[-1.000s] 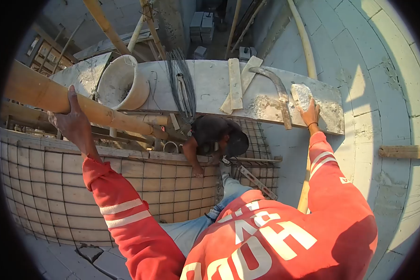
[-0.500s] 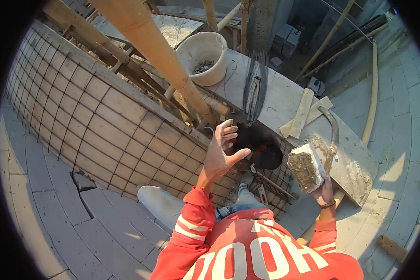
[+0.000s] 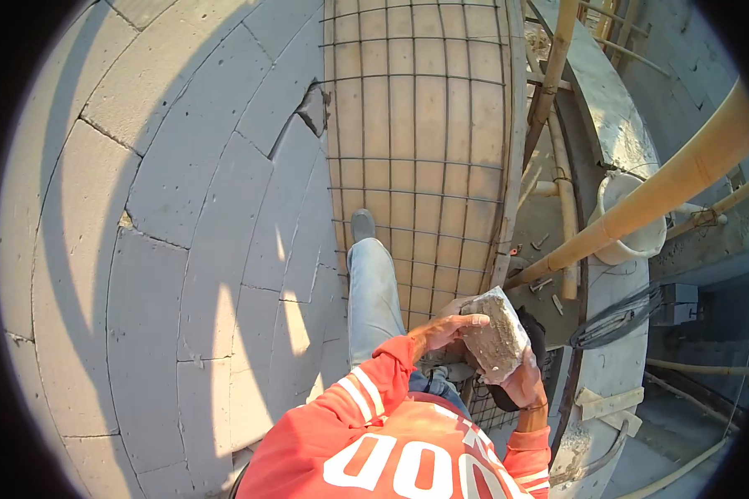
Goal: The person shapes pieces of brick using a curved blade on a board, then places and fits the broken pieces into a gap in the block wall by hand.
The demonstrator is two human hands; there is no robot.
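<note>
Mesh (image 3: 389, 159) beyond; seemingly mortared block (image 3: 494, 338) between left grip (image 3: 443, 329) and right grip (image 3: 524, 384)

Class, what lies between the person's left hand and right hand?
In the head view, a rough block lies between them, with the left hand and the right hand both touching it.

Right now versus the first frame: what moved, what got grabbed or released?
The block came off the plank, in toward the body. The left hand let go of the bamboo pole and took hold of the block; the right hand kept its hold. The view swung left. Unchanged: bucket and wood strips on the plank.
</note>
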